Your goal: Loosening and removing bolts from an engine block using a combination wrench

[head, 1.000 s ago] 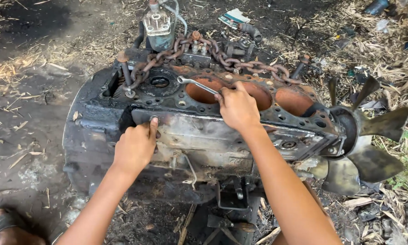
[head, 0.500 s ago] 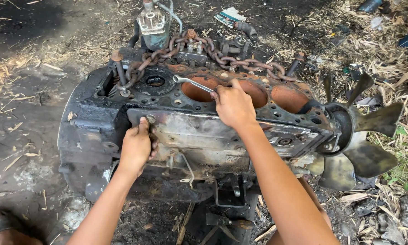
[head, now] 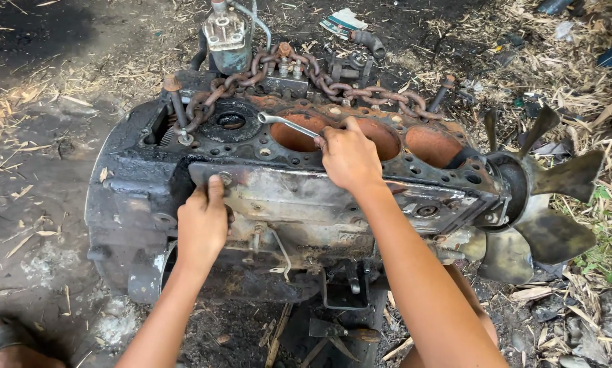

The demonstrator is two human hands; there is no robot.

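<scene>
- Your right hand (head: pixel 349 155) was closed tight around the shank of a metal wrench (head: pixel 287 124), whose ring end lay over the top deck of the engine block (head: pixel 135 184), beside the rust-coloured cylinder bores (head: pixel 293 133). With oil and grime on everything, that grip could have slipped and sent your knuckles into the deck edge.
- Your left hand (head: pixel 202 225) held nothing; it lay flat and open against the side plate (head: pixel 299 197), fingertips touching a bolt head (head: pixel 225 178) at its upper corner. Had the plate shifted, those fingers could have been pinched.
- The rusty chain (head: pixel 360 92) was draped loosely across the far edge of the deck, near the wrench. A swing of the wrench might have snagged a link.
- The fan blades (head: pixel 558 204) stood bare at the block's right end, close to your right forearm. A sudden jerk that way could have cut you.
- The block sat on soft, littered ground (head: pixel 40 225), so heavy leaning might have rocked it toward your sandalled foot (head: pixel 3 341).
</scene>
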